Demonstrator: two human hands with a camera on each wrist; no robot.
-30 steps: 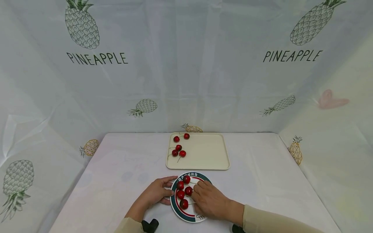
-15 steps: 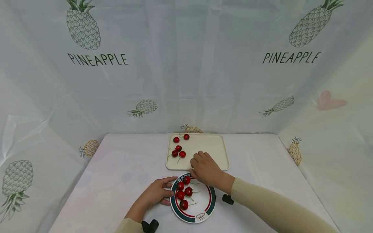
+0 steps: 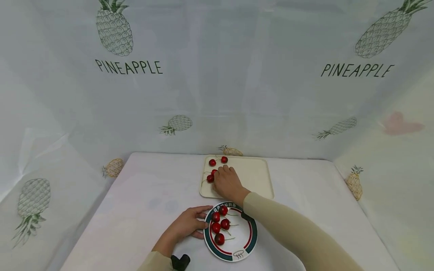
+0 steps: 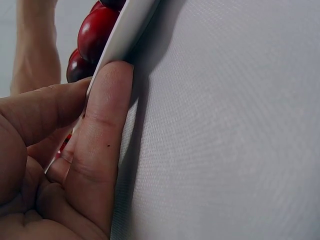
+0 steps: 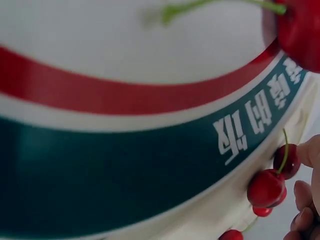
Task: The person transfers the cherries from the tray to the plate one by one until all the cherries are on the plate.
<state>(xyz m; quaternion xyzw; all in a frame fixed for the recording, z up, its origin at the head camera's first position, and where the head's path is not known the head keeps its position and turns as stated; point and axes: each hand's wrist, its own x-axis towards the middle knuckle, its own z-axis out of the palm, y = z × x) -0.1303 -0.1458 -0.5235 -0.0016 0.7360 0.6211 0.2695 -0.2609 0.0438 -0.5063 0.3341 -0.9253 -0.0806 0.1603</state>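
My left hand [image 3: 188,226] pinches the left rim of a round white plate [image 3: 242,237] with a green and red border. In the left wrist view its thumb and a finger [image 4: 102,115] meet at the rim, one on each side. Several red cherries [image 3: 219,239] with green stems lie on the plate. My right hand [image 3: 228,182] is over the left part of a cream tray [image 3: 254,177]. In the right wrist view its fingertips come up against a dark cherry [image 5: 286,162], with a gap between the fingers. One tray cherry is hidden under this hand in the head view.
More cherries [image 3: 212,162] lie along the tray's left side. Both stand on a white-covered table [image 3: 162,180], the tray behind the plate. A pineapple-print sheet [image 3: 230,75] rises behind and at the sides. My right forearm [image 3: 288,226] crosses the plate's upper right edge.
My right hand has gone from the plate up to the tray's left cherries. The left hand has stayed at the plate's rim. The head view has shifted slightly.
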